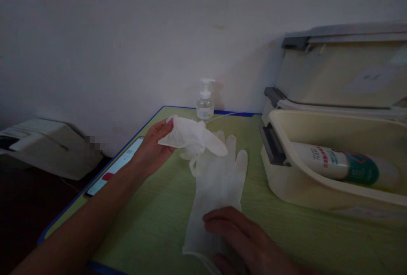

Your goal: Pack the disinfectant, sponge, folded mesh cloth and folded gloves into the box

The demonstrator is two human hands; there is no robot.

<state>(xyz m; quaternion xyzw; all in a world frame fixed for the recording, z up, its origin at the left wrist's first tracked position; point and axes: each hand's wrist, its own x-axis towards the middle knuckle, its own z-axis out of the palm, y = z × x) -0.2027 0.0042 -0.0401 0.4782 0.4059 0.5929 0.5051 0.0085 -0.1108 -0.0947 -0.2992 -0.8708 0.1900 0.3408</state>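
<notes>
The right hand point(249, 241), fingers loosely curled, lies over a flat glove point(216, 188); whether it grips, I cannot tell. Beyond them, the left hand point(157, 145) pinches a bunched glove point(189, 133). Separating the 2 seems in hand, calling next for a firm left pinch.

Flat glove point(214, 190) part hidden by R hand point(243, 234), bin point(282, 186) cut off at R edge, bottle point(337, 162) txt blurry.

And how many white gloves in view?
2. The held glove is in the left hand; the flat glove lies on the table, partly covered by the right hand. Others could be hidden underneath.
</notes>
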